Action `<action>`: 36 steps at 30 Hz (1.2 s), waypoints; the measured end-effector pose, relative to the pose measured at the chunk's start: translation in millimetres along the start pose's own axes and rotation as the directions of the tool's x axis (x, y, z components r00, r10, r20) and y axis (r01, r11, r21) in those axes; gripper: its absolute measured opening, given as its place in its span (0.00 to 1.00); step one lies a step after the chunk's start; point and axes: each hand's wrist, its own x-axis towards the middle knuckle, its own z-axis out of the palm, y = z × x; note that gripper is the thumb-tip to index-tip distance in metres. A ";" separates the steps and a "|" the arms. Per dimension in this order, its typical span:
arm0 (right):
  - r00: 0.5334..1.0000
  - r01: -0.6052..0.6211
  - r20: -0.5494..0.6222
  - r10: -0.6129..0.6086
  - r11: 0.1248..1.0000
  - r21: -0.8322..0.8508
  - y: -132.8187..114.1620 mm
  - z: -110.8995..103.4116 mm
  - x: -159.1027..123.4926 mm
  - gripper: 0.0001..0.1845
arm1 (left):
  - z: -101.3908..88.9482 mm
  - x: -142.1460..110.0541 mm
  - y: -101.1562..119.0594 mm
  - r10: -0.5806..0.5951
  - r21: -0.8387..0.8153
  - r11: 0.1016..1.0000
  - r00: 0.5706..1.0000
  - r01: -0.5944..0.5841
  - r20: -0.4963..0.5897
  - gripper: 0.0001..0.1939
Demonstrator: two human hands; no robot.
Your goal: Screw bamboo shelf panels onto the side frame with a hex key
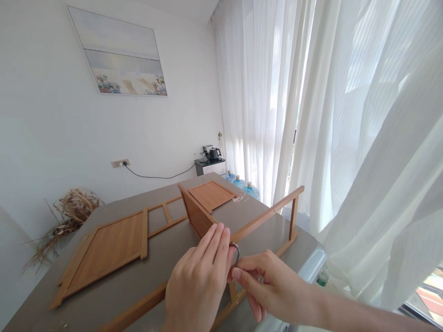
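Note:
My left hand [199, 276] lies over the corner where an upright wooden panel [195, 210] meets a ladder-like wooden frame [266, 216]. Its fingers are together and press on the wood; the thumb is mostly hidden. Just right of it, my right hand [277, 286] pinches a dark bent hex key [238, 252] between thumb and forefinger. The key's upper end is at the frame's joint beside my left fingertips; the screw itself cannot be made out. Under my hands, a long wooden rail [138, 306] runs toward the lower left.
On the grey table [166, 263] lie a slatted wooden panel with a side frame [110, 251] and another wooden panel [212, 193]. Beyond stand a black kettle [214, 153] on a small cabinet and blue water jugs [249, 188]. Dried plants [76, 210] are left; white curtains [256, 92] hang right.

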 end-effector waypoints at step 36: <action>0.920 0.213 -0.216 -0.328 0.878 -0.428 18.1 1.4 14.1 0.16 | 7.7 1.2 -0.6 0.023 0.056 0.998 0.994 -0.017 -0.106 0.13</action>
